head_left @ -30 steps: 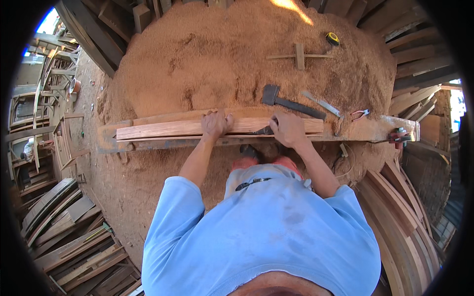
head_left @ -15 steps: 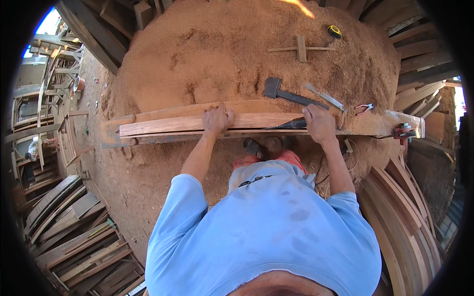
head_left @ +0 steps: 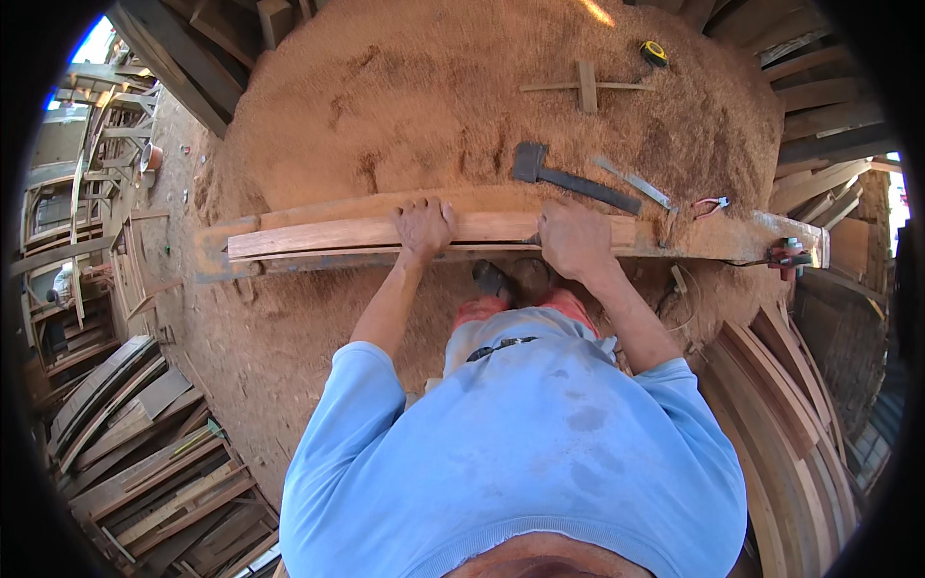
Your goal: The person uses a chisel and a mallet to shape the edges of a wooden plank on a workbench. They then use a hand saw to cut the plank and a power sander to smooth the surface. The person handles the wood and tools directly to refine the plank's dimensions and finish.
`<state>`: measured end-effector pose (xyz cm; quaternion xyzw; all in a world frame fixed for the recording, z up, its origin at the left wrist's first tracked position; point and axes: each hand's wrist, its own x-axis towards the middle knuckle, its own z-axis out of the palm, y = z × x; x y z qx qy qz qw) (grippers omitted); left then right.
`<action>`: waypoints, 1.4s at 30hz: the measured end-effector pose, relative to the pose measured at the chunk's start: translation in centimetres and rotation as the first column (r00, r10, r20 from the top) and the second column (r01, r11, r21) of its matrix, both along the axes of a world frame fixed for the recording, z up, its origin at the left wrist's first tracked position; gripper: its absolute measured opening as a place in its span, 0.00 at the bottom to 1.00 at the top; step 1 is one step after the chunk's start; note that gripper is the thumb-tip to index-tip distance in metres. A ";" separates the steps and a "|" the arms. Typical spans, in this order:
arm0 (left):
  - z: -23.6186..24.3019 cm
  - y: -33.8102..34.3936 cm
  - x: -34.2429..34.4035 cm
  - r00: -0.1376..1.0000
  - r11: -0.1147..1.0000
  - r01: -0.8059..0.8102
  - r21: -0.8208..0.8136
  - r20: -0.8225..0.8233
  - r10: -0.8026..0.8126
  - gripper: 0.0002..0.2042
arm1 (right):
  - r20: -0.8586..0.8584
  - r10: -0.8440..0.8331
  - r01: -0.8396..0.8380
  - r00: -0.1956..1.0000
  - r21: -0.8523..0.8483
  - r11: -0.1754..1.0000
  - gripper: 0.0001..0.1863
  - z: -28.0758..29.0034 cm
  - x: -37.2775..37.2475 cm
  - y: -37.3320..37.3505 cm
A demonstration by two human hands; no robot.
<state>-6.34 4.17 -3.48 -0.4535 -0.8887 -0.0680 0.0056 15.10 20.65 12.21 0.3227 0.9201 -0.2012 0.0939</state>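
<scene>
A long, slightly curved reddish wooden plank [head_left: 328,237] lies across a low beam [head_left: 214,260] in front of me. A dark slit runs lengthwise near its closer edge. My left hand [head_left: 424,228] is closed over the plank near its middle, fingers curled over the far side. Just to the right, my right hand [head_left: 575,239] is closed in a fist over the plank. It grips a dark, pointed tool [head_left: 533,239], mostly hidden by the hand; only a short bit shows at its left.
Beyond the plank, on sawdust, lie a dark axe [head_left: 588,190], a metal strip [head_left: 636,183], pliers [head_left: 711,207], a wooden cross piece [head_left: 587,87] and a yellow tape measure [head_left: 654,53]. A red clamp [head_left: 789,256] sits at the beam's right end. Curved boards [head_left: 771,424] are stacked at right.
My right hand has slid left along the plank with the dark tool, closer to my left hand. The tool's long point, visible before, is now mostly covered. My left hand stays in place.
</scene>
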 end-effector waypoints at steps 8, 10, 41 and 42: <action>0.0 -0.3 0.3 0.996 0.991 0.039 0.127 0.079 -0.050 0.13 | -0.043 0.036 -0.037 0.998 -0.035 0.999 0.13 0.0 -0.4 1.2; 0.0 0.0 -0.2 0.994 0.993 0.037 0.111 0.096 -0.048 0.13 | -0.042 0.041 -0.044 0.998 -0.069 0.997 0.13 -0.1 -1.2 2.4; 7.2 6.3 17.7 0.484 0.533 -0.660 0.528 0.843 -0.235 0.23 | -0.049 0.124 -0.133 0.991 -0.421 0.897 0.31 -11.6 1.5 16.2; 7.3 6.1 17.8 0.395 0.465 -0.769 0.438 0.898 -0.192 0.22 | 0.077 0.166 -0.137 0.983 -0.288 0.948 0.31 -13.7 2.3 17.1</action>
